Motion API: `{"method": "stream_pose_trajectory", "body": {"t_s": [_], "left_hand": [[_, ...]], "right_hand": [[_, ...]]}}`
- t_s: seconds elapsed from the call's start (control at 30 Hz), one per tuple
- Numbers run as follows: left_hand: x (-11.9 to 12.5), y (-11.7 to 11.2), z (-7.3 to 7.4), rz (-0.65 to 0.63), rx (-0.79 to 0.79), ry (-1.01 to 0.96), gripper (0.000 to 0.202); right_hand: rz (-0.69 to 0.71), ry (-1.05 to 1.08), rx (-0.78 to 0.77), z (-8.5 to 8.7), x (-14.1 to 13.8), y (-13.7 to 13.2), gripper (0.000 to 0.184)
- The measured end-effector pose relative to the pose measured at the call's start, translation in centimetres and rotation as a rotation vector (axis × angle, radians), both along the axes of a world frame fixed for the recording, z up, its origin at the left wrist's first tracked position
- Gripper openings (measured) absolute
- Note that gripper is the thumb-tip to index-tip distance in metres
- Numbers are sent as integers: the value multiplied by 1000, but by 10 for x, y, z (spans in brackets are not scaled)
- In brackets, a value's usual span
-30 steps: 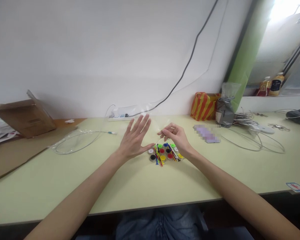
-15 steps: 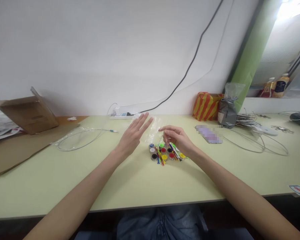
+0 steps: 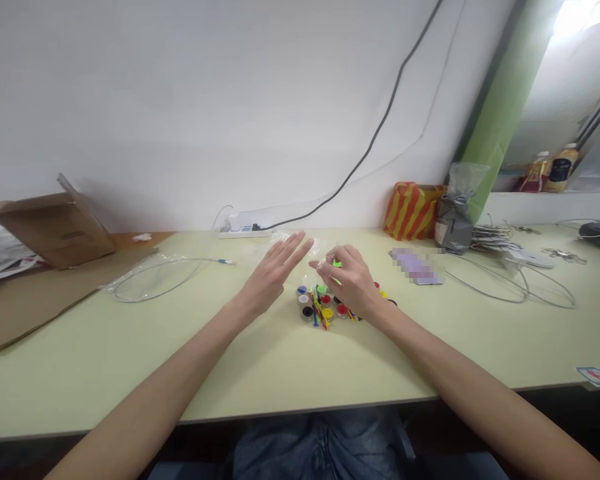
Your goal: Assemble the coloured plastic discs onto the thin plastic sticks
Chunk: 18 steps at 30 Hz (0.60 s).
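My left hand hovers above the table with its fingers stretched out and holds nothing. My right hand curls over something small and clear with a bright green top, apparently a small round pot; my fingers hide part of it. Below sits a cluster of small clear round pots with coloured tops in blue, white, black, green, red and yellow. Thin coloured plastic sticks lie among them. My right hand and wrist cover part of the cluster. Behind my hands lies a clear plastic bag.
A power strip stands against the wall. On the left are an open cardboard box and a coiled grey cable. To the right lie a purple phone, a striped bag, a grey bag and loose cables.
My right hand has lifted slightly and turned, and the green-topped thing now shows in its fingers. More pots appear right of my wrist. My left hand has shifted slightly right.
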State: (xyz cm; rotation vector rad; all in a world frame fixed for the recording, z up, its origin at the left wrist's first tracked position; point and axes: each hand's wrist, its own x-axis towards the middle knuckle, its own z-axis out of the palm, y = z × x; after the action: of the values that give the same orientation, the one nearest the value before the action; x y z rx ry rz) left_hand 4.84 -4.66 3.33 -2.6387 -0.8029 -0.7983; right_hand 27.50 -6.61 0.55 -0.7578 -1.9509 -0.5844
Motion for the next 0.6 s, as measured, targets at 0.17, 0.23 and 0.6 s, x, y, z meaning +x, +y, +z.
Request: {"method": "stream_pose_trajectory", "body": {"t_s": [0.17,0.23,0.6], "left_hand": [[5,-3,-1,-5,41,-21,111],[5,-2,-2,32,62,-47,108],[4,-3,-4,46,44,-100,107]], "right_hand": [[-96,-72,202,4,0,-6,16],[-55,-152,231,9,-2,-10,18],[-25,-295,61,12,-16,-23,24]]}}
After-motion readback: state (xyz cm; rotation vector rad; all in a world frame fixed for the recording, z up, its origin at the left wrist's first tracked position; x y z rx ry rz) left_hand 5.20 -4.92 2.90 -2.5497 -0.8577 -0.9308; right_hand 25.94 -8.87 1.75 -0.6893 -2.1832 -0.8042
